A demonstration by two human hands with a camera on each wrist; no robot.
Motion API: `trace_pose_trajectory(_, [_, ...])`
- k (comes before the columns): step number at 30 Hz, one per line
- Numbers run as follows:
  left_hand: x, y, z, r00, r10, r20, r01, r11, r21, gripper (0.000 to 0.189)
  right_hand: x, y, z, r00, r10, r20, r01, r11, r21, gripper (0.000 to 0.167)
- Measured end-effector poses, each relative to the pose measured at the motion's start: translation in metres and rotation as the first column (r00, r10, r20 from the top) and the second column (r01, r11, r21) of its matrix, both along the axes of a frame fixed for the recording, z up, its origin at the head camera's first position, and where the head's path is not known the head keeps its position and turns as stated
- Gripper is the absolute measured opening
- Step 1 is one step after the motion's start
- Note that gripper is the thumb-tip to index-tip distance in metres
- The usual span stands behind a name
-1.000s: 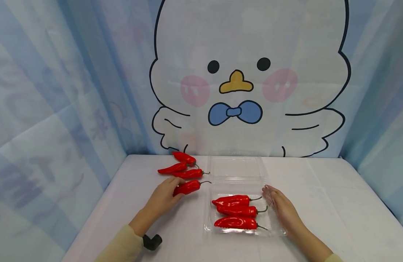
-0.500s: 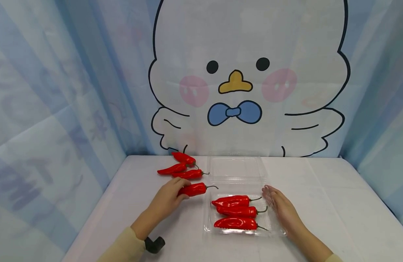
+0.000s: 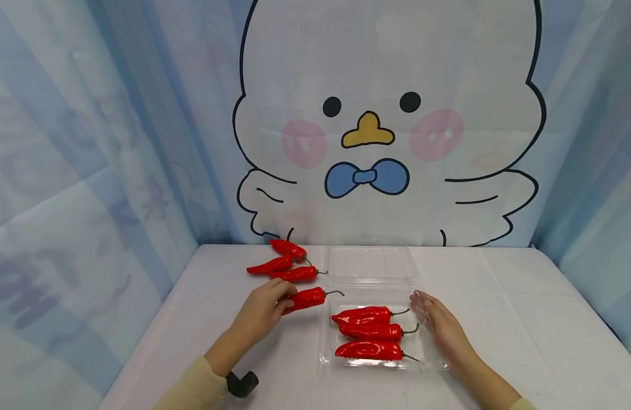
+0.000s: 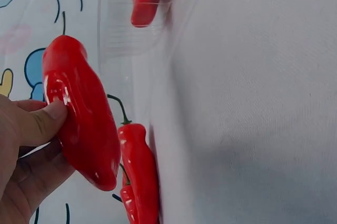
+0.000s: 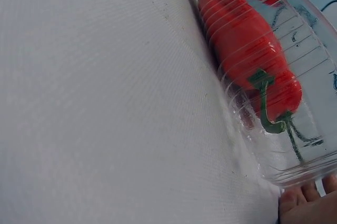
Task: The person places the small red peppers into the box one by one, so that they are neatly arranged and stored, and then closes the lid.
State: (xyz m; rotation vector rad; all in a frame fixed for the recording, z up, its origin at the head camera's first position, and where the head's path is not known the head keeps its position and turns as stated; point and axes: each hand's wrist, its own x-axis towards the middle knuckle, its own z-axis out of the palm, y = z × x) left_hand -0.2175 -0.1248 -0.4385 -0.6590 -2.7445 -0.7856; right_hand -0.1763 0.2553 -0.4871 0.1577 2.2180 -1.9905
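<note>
The left hand point(image 3: 261, 304) is pinching a red pepper point(image 3: 308, 297) just off the clear container's point(image 3: 372, 295) ten-o'clock side, while the right hand point(image 3: 447, 330), fingers fairly straight, is touching its three-o'clock wall; glossy skin is risking a slip from that pinch, and uneven pressing is risking a skewed container

1. Red: the pepper point(image 3: 308, 298) in my left hand point(image 3: 261, 310), and the other peppers point(image 3: 369, 350).
2. Green: the stems point(image 5: 263, 105) in the clear box point(image 3: 369, 292) (dark green, from my right wrist).
3. Pale yellow: my sleeve point(image 3: 193, 384).
4. White: the table point(image 3: 500, 319).
5. Blue and white: the curtain point(image 3: 85, 171); its bird point(image 3: 372, 68) has black outlines, pink cheeks point(image 3: 304, 144), yellow beak point(image 3: 368, 136), blue bow tie point(image 3: 365, 177).
</note>
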Motion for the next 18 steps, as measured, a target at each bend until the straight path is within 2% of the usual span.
trace_pose_trajectory(18, [0.0011,0.0055,-0.0023,0.999,-0.034,-0.027,0.034,0.999,0.015,0.023,-0.0003,0.0004,0.0001,1.000,-0.006,0.010,0.006,1.000,0.010,0.061])
